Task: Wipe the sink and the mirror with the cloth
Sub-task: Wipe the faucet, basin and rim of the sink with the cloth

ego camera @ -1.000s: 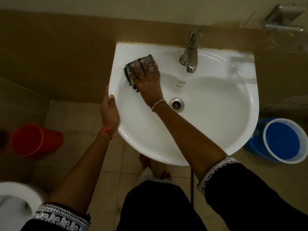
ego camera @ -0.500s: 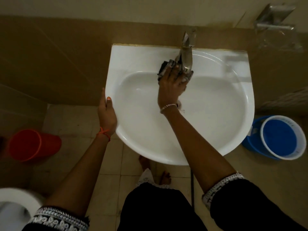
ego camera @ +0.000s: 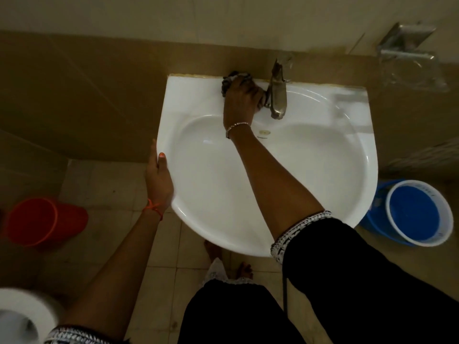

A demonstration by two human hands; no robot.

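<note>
The sink [ego camera: 310, 182] is recorded as white. The cloth [ego camera: 232, 76] is noted as dark, possibly checked. A red bucket [ego camera: 47, 220] and a white-rimmed blue bucket [ego camera: 419, 182] are logged.

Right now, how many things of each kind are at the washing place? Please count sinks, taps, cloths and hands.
sink: 1
tap: 1
cloth: 1
hands: 2, the left hand gripping the sink's rim and the right hand holding the cloth beside the tap
Total: 5
</note>
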